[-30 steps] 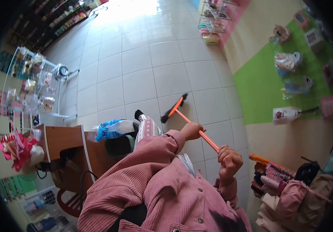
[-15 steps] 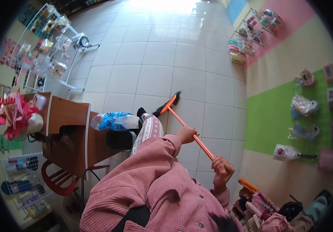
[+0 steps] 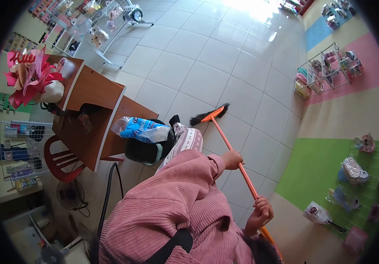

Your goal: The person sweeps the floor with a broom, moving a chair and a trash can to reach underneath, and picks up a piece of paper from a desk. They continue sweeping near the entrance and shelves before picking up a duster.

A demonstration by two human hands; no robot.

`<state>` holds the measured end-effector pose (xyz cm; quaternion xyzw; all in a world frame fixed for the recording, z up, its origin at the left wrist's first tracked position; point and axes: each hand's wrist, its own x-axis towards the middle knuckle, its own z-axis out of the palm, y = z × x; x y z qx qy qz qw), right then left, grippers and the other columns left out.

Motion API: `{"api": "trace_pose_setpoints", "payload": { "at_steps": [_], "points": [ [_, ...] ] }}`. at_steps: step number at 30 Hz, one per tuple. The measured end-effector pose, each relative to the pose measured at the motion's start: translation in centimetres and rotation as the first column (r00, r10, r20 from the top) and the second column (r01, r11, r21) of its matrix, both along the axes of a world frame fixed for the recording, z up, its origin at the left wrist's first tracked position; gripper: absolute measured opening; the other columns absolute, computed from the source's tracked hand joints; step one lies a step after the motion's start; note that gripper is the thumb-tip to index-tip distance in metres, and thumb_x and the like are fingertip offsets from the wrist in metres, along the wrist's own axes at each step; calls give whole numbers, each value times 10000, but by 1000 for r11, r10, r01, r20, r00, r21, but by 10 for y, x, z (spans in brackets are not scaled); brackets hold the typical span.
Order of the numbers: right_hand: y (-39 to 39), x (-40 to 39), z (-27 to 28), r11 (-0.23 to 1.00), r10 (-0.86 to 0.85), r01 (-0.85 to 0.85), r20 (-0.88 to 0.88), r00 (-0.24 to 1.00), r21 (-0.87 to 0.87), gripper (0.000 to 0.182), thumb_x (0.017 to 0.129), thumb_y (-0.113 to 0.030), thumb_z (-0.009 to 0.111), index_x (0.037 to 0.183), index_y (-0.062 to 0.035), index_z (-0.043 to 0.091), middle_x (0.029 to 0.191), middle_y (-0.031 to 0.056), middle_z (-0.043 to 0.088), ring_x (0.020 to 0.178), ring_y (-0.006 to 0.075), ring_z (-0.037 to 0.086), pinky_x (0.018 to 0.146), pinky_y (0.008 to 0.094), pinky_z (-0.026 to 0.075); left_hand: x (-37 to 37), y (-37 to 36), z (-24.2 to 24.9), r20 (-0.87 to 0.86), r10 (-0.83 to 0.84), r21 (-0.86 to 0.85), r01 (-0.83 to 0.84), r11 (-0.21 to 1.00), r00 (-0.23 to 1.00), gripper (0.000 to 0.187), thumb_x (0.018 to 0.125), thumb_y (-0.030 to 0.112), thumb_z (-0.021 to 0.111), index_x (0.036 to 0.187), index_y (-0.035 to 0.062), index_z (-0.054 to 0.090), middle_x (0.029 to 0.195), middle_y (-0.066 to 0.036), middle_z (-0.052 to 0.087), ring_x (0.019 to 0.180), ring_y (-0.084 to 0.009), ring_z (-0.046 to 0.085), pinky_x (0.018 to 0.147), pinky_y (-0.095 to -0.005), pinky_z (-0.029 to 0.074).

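A broom with an orange handle and black bristles slants across the view, its head resting on the tiled floor. Around the middle of the handle my left hand is closed. My right hand wraps the handle nearer its upper end, closer to my body. The bristles lie just beyond my foot, which is in a dark covering below patterned trousers. Left of my leg stands a black bin, with a blue and clear plastic bag on top.
A brown wooden desk and a red chair are on the left, with a pink bouquet on the desk. Display racks stand farther back. Goods hang on the striped wall at right. A black cable runs beside me.
My view has turned, shifting the desk, bin and racks within it. The broom head now sits farther right in view and has swung round. Both hands keep hold of the handle.
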<state>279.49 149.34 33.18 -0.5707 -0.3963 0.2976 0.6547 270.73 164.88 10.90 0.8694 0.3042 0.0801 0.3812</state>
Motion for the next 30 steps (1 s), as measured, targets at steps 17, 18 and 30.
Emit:
{"api": "trace_pose_setpoints", "payload": {
  "at_steps": [17,18,30],
  "points": [
    [-64,63,110,888,-438,427,25,899,171,488,910,-289,552,517,-134,307,431,0,393,379,124,387,465,284,417,123,-81,89,380,-270,-55,313,948,885,256,755,273,615,626,53,637,607,-152,597,623,-379,581,600,-459,473],
    [-87,72,111,974,-166,148,94,982,174,481,894,-275,574,518,-123,315,431,10,427,380,131,417,456,287,429,120,-88,92,314,-350,-156,412,898,882,261,765,281,601,632,58,631,610,-150,595,644,-383,587,612,-466,476],
    [-136,37,50,426,-829,901,-364,425,82,420,983,-290,373,599,-143,287,519,-4,253,466,124,268,530,277,340,126,-83,93,-159,-820,-202,795,572,550,208,712,278,655,843,134,728,767,-114,672,746,-327,638,721,-429,515]
  ]
}}
